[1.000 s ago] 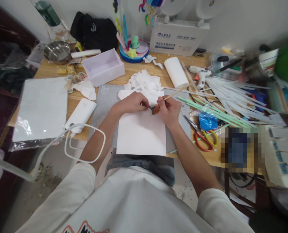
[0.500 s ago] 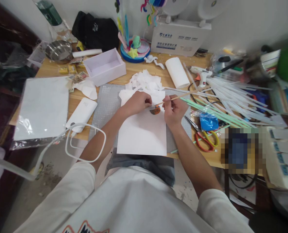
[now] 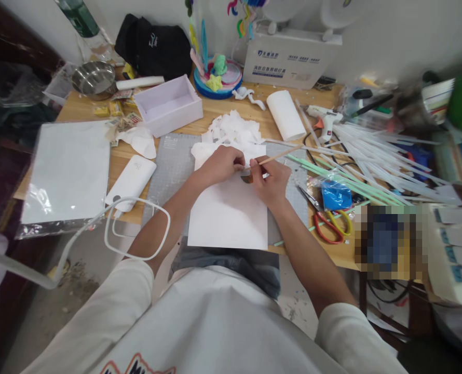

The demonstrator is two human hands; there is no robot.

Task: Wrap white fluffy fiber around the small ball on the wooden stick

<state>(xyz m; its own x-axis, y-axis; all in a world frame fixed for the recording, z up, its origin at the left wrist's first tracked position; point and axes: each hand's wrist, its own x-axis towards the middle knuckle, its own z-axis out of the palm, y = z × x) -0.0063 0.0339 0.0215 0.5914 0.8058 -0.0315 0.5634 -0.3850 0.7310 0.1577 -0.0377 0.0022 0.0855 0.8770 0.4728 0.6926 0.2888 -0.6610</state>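
Both hands meet at the far edge of a white sheet (image 3: 227, 215) that lies on a grey cutting mat (image 3: 168, 166). Left hand (image 3: 221, 163): curled, fingertips pinched on something small at the sheet's top edge; what exactly is under the fingers is hidden. Right hand (image 3: 268, 182): closed around a thin wooden stick (image 3: 280, 155), which slants up and to the right, away from the body. The stick's lower end sits between the two hands, at a small orange-brown piece (image 3: 246, 178), mostly covered by the right thumb. Cannot tell whether the piece is pierced by the stick or only touching it.

Progress, as a judgement only: the small piece appears to be under work on or at the stick, and the work looks early to midway. The sheet is bare, with no marks or glue visible on it.

Around the work area: a heap of torn white scraps (image 3: 234, 130) just beyond the hands; a white roll (image 3: 285, 114) lying on its side; a glue gun (image 3: 324, 120) untouched to the right; a large spread of clear and green sticks (image 3: 371, 156); scissors (image 3: 330, 223) with red and yellow handles near the right forearm; a blue packet (image 3: 335, 195) beside them; an open white box (image 3: 172, 104) at far left of the mat.
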